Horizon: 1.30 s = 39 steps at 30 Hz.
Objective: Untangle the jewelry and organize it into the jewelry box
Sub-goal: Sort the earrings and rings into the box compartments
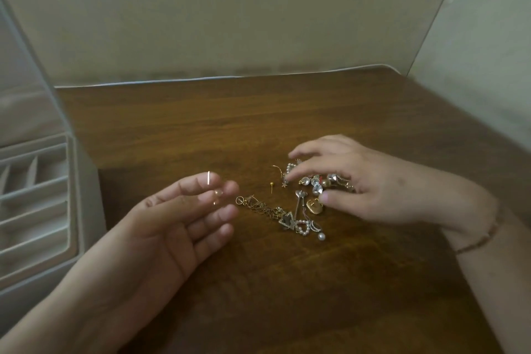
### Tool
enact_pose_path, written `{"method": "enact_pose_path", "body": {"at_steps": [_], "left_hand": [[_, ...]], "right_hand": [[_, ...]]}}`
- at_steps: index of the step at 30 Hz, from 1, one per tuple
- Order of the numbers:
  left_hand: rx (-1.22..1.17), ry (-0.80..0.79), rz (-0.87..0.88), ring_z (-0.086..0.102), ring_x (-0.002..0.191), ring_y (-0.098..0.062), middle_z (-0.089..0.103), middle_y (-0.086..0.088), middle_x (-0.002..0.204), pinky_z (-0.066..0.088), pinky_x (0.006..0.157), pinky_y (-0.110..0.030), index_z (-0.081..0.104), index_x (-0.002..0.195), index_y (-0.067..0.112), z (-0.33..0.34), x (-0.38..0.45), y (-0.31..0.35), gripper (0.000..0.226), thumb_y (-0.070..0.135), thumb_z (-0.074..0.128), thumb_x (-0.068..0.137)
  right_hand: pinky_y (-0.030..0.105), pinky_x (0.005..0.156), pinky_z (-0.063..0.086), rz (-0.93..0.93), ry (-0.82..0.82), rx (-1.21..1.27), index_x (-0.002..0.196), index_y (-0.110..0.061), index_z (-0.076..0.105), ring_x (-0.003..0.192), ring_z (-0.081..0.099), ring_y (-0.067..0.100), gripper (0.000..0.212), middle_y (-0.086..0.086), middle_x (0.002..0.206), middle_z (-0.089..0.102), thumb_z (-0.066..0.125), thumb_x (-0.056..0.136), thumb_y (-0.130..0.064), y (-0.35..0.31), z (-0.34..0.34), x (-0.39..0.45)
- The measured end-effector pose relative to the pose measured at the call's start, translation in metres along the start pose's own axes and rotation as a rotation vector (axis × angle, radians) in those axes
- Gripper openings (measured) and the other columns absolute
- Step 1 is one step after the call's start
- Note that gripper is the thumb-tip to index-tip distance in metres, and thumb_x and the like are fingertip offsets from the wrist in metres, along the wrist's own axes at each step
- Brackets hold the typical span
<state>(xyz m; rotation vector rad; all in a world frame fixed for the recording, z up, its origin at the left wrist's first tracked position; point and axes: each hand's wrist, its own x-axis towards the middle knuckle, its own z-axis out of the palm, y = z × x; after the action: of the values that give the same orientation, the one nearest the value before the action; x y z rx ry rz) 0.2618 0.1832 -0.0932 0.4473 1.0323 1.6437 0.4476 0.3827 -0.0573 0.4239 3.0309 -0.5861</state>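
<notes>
A tangle of gold and pearl jewelry [304, 204] lies on the brown wooden table [258, 123], with chains, clear stones, a heart of pearls and a drop pearl. My right hand [362, 181] hovers over its upper part, fingers curled down onto the stones and a pearl-edged piece. My left hand [184, 218] lies palm up to the left of the pile, fingers relaxed, with a small earring [216, 194] and a thin bright bar resting on the fingertips. The white jewelry box [37, 198] stands open at the far left, its divided compartments showing.
A loose gold pin [271, 187] and a thin hook [277, 169] lie beside the pile. The box's raised lid [26, 80] leans at the left edge. Beige walls close the table at the back and right. A thin bracelet [485, 236] circles my right wrist.
</notes>
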Motion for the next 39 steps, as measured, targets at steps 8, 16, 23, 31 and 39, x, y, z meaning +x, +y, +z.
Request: {"method": "enact_pose_path", "body": {"at_steps": [8, 16, 23, 31, 39], "left_hand": [[-0.055, -0.015, 0.032, 0.072, 0.079, -0.02, 0.073, -0.007, 0.097, 0.06, 0.072, -0.032, 0.076, 0.088, 0.018, -0.003, 0.0, 0.003, 0.056, 0.024, 0.097, 0.036], [-0.092, -0.024, 0.005, 0.071, 0.076, -0.023, 0.073, -0.012, 0.098, 0.059, 0.072, -0.034, 0.076, 0.088, 0.015, -0.001, -0.002, 0.003, 0.055, 0.024, 0.096, 0.037], [1.105, 0.244, 0.535, 0.067, 0.072, -0.006, 0.073, 0.013, 0.082, 0.053, 0.061, -0.022, 0.071, 0.077, 0.032, 0.001, -0.006, -0.005, 0.011, 0.04, 0.075, 0.083], [1.589, 0.185, 0.675, 0.056, 0.083, -0.006, 0.06, 0.021, 0.08, 0.045, 0.072, -0.02, 0.061, 0.077, 0.033, -0.007, 0.0, -0.017, 0.007, 0.038, 0.065, 0.081], [1.6, 0.213, 0.628, 0.057, 0.091, -0.009, 0.064, 0.019, 0.09, 0.048, 0.081, -0.029, 0.072, 0.087, 0.03, -0.006, 0.009, -0.007, 0.016, 0.042, 0.064, 0.08]], "right_hand": [[0.042, 0.123, 0.01, 0.017, -0.113, -0.048, 0.106, -0.049, 0.063, 0.144, -0.001, -0.008, 0.018, -0.034, 0.146, 0.029, 0.065, 0.09, -0.043, -0.009, 0.009, 0.004], [0.039, 0.121, 0.016, -0.08, -0.074, -0.016, 0.083, -0.045, 0.066, 0.141, 0.009, -0.012, 0.009, -0.034, 0.135, 0.042, 0.061, 0.091, -0.046, -0.011, 0.008, 0.0], [0.016, 0.112, 0.013, -0.149, 0.084, -0.063, 0.095, -0.039, 0.07, 0.136, 0.023, -0.007, 0.011, -0.025, 0.127, 0.049, 0.07, 0.084, -0.044, -0.016, 0.024, 0.011], [0.03, 0.107, 0.035, -0.129, 0.093, -0.01, 0.081, -0.037, 0.067, 0.125, 0.041, -0.002, 0.009, -0.026, 0.105, 0.061, 0.073, 0.081, -0.044, -0.011, 0.012, 0.005], [0.021, 0.107, 0.028, -0.113, -0.101, -0.034, 0.085, -0.04, 0.069, 0.131, 0.024, -0.012, 0.011, -0.033, 0.114, 0.05, 0.065, 0.086, -0.051, -0.015, 0.011, 0.003]]}}
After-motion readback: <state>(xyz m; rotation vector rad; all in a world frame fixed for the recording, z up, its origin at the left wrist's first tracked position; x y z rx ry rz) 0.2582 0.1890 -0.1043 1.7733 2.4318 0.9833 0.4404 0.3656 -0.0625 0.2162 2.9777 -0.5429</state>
